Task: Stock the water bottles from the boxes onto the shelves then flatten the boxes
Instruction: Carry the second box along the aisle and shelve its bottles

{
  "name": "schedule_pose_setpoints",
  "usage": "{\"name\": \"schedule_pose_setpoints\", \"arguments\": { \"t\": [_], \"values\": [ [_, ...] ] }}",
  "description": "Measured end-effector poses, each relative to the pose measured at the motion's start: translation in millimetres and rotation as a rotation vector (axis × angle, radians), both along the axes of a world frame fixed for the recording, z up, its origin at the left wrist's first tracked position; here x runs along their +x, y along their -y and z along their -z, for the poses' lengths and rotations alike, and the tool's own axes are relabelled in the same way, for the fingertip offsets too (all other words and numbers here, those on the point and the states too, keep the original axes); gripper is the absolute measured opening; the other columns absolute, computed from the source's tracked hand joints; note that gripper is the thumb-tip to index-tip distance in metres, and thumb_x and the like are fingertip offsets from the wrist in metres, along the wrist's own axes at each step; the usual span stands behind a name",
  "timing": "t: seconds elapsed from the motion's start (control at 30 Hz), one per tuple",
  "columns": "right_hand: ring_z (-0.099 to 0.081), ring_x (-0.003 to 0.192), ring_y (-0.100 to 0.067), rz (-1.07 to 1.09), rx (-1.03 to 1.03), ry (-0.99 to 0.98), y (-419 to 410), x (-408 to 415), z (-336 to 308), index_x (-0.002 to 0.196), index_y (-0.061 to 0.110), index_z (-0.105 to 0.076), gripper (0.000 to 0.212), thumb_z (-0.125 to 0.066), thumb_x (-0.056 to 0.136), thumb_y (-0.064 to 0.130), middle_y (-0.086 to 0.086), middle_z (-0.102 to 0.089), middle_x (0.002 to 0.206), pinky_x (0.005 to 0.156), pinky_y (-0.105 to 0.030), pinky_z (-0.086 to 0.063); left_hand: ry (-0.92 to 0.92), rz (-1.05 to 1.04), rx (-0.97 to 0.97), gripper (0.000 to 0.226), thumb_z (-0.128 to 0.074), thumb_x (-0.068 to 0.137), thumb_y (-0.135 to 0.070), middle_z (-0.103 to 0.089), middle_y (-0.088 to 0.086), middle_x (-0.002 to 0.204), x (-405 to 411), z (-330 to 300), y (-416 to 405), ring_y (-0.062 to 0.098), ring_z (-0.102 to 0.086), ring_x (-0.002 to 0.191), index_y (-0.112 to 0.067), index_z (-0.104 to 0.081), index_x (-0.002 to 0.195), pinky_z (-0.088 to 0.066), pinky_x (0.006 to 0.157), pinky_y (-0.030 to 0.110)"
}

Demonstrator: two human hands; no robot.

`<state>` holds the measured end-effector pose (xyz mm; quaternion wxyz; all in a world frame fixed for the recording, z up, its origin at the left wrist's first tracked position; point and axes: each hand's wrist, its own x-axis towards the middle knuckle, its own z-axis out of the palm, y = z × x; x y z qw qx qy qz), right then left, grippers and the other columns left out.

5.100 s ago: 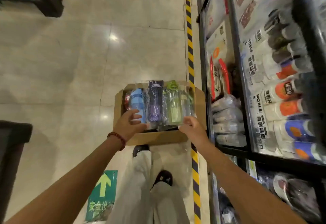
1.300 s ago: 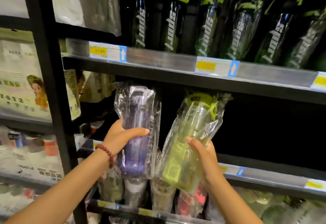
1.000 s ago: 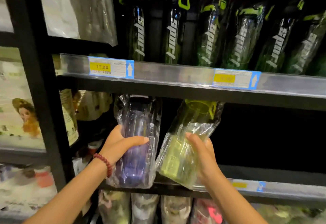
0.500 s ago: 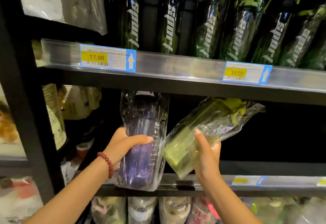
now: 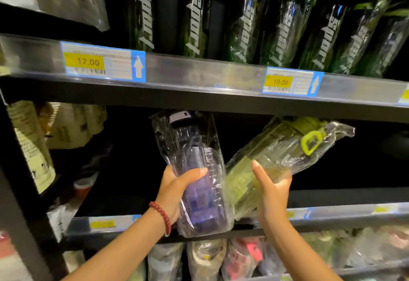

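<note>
A: What does the left hand [image 5: 177,190] do?

B: It grips the purple water bottle [image 5: 199,176], thumb across the front, fingers curled round the back. The bottle is in a clear plastic bag and stands almost upright, its base at the front edge of the middle shelf [image 5: 345,214], its cap just under the upper shelf [image 5: 199,101].

A: And the right hand [image 5: 273,194]?

B: It holds the green water bottle [image 5: 274,161] near the lower part, thumb up on the front side, fingers wrapped behind. This one is also bagged and it is tilted strongly, cap w/ green loop pointing up and to the right, base down beside the purple one. The two bags touch.

A: What more is around?

B: On the upper shelf, a row of dark sport bottles [image 5: 245,21] w/ green caps. Price tags 17.00 [image 5: 101,63] and 18.00 [image 5: 290,82] on its rail. Below the middle shelf are more bagged bottles [image 5: 205,256], blurred. A red bead bracelet [image 5: 161,216] sits on the left wrist.
</note>
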<state>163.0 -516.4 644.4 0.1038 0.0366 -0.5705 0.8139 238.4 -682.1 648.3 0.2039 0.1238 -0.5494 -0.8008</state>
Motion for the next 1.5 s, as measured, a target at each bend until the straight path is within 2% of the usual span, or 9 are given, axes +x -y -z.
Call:
{"name": "schedule_pose_setpoints", "arguments": {
  "t": [0.13,0.3,0.43,0.53,0.73,0.9,1.13,1.23,1.5],
  "values": [
    [-0.048,0.113,-0.013,0.05,0.028,0.018,-20.6,-5.9,-5.3,0.143,0.023,-0.024,0.081,-0.074,0.08,0.015,0.003,-0.044,0.131,0.095,-0.028,-0.036,-0.075,0.026,0.128,0.087,-0.082,0.037,-0.031,-0.068,0.012,0.1,-8.5,3.4,-17.1,0.023,-0.07,0.086,-0.007,-0.055,0.116,-0.057,0.07,0.039],
    [-0.048,0.117,-0.016,0.04,0.064,0.01,-41.7,-13.8,-6.1,0.143,0.027,-0.021,0.101,-0.08,0.061,0.03,0.002,-0.044,0.132,0.096,-0.03,-0.037,-0.123,-0.042,0.222,0.111,-0.092,0.028,-0.032,-0.064,0.018,0.116,-19.8,0.7,-26.2,0.03,-0.062,0.107,0.0,-0.051,0.125,-0.046,0.098,0.05],
    [-0.047,0.108,-0.01,-0.049,0.056,0.002,-37.8,-13.4,-6.6,0.143,0.033,-0.016,0.102,-0.081,0.065,0.024,0.007,-0.038,0.127,0.094,-0.027,-0.035,-0.124,-0.11,0.204,0.062,-0.085,0.042,-0.017,-0.071,0.008,0.089,-27.8,3.7,-16.4,0.021,-0.068,0.085,-0.004,-0.062,0.098,-0.049,0.095,0.045],
    [-0.057,0.098,-0.003,-0.098,0.046,0.004,-24.7,-15.6,-0.7,0.13,0.031,-0.027,0.087,-0.08,0.063,0.017,0.001,-0.051,0.123,0.082,-0.02,-0.043,-0.129,-0.18,0.159,0.065,-0.088,0.035,-0.009,-0.072,0.006,0.089,-25.3,7.2,-1.0,0.027,-0.066,0.093,-0.009,-0.064,0.096,-0.051,0.089,0.04],
    [-0.055,0.109,-0.014,-0.253,0.097,-0.017,7.7,-12.8,2.7,0.126,0.032,-0.029,0.083,-0.076,0.058,0.026,-0.005,-0.049,0.127,0.095,-0.034,-0.045,-0.009,-0.209,-0.091,0.07,-0.086,0.049,0.003,-0.072,0.008,0.09,3.8,9.2,38.9,0.021,-0.069,0.084,-0.001,-0.056,0.112,-0.055,0.08,0.034],
    [-0.054,0.115,-0.017,-0.358,0.098,0.003,38.1,-8.5,7.6,0.124,0.034,-0.024,0.085,-0.077,0.057,0.027,0.003,-0.048,0.125,0.101,-0.042,-0.046,0.034,-0.321,-0.444,0.087,-0.084,0.055,0.007,-0.054,-0.016,0.104,30.6,0.3,61.5,-0.004,-0.053,0.092,-0.024,-0.039,0.122,-0.041,0.086,0.017],
    [-0.045,0.122,-0.016,-0.396,0.094,0.032,66.6,-2.7,8.9,0.134,0.024,-0.025,0.083,-0.08,0.072,0.013,0.003,-0.039,0.13,0.109,-0.042,-0.036,0.205,-0.264,-0.766,0.072,-0.09,0.053,-0.006,-0.051,-0.018,0.092,44.7,0.2,83.0,-0.009,-0.05,0.082,-0.024,-0.039,0.101,-0.04,0.069,0.004],
    [-0.04,0.13,-0.019,-0.386,0.092,0.04,73.4,-1.5,9.7,0.144,0.016,-0.021,0.101,-0.084,0.065,0.022,-0.001,-0.036,0.139,0.112,-0.043,-0.032,0.216,-0.295,-0.725,0.081,-0.089,0.055,-0.005,-0.049,-0.012,0.099,46.0,2.0,87.4,0.009,-0.05,0.097,-0.017,-0.037,0.116,-0.039,0.089,0.017],
    [-0.054,0.105,-0.013,-0.441,0.352,-0.069,71.6,3.1,9.8,0.099,0.021,-0.042,0.05,-0.082,0.071,0.009,0.008,-0.051,0.108,0.087,-0.021,-0.042,0.295,-0.292,-0.571,0.113,-0.093,0.027,-0.044,-0.058,0.002,0.119,43.6,11.7,107.9,0.02,-0.056,0.11,-0.013,-0.042,0.123,-0.044,0.1,0.039]
  ]
}}
